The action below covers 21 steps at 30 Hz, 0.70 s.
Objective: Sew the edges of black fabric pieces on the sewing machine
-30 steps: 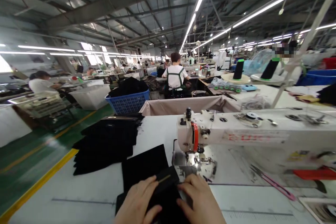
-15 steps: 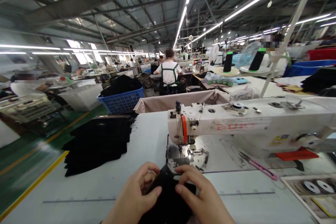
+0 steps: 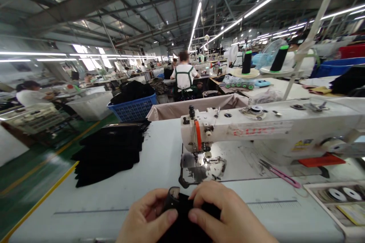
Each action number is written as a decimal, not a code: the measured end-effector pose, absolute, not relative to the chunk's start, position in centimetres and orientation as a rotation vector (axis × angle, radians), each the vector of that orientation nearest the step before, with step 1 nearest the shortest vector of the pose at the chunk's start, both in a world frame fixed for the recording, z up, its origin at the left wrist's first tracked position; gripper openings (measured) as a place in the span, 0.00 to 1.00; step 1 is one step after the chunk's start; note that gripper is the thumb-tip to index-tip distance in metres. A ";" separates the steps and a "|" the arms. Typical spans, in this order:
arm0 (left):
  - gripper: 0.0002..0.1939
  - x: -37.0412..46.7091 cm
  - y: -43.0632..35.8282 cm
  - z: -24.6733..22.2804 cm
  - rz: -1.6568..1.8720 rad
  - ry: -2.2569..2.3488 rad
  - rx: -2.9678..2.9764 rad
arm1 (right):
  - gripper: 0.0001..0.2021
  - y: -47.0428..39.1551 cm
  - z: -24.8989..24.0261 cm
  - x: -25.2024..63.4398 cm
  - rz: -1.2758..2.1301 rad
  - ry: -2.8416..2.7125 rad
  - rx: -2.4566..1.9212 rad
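A black fabric piece [image 3: 181, 226] lies between my hands at the table's front edge. My left hand [image 3: 152, 214] grips its left side with thumb and fingers; there a curled corner shows a lighter, greyish inner face. My right hand [image 3: 222, 212] pinches the upper right of the same piece between thumb and fingertips. Just beyond stands a white sewing machine [image 3: 256, 129], its needle area and metal plate [image 3: 196, 169] apart from the fabric. The fabric's lower part is partly hidden by my hands and the frame's edge.
A stack of black fabric pieces [image 3: 111, 152] lies on the left of the table [image 3: 159, 152]. Pink-handled thread scissors [image 3: 281, 174] rest to the right, near a tray [image 3: 319, 197] with bobbins. Behind are a blue basket [image 3: 134, 108], a pinkish cloth-lined bin [image 3: 196, 107] and a person [image 3: 184, 76].
My hands have drawn the black fabric back from the machine's plate toward me. The corner under my left hand now curls up, showing its lighter inside.
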<state>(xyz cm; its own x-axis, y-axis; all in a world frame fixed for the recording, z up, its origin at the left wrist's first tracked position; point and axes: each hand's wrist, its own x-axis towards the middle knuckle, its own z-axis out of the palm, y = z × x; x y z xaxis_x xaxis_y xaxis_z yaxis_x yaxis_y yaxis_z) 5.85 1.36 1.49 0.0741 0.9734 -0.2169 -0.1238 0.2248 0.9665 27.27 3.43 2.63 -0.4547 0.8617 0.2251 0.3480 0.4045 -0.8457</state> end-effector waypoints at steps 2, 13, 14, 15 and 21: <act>0.19 6.0 1.1 1.5 1.094 1.178 0.914 | 0.07 3.3 2.9 27.2 1.006 -1.939 -1.065; 0.15 6.2 0.3 0.9 1.060 1.153 0.867 | 0.08 2.8 3.1 26.3 1.061 -1.840 -1.328; 0.14 6.3 0.3 1.0 1.063 1.160 0.875 | 0.08 2.8 3.1 26.2 1.067 -1.838 -1.334; 0.14 6.4 0.2 1.2 1.061 1.168 0.886 | 0.08 2.8 3.0 26.2 1.069 -1.838 -1.339; 0.17 6.6 0.4 2.5 0.898 1.226 1.060 | 0.06 3.0 3.1 26.9 1.085 -1.953 -1.097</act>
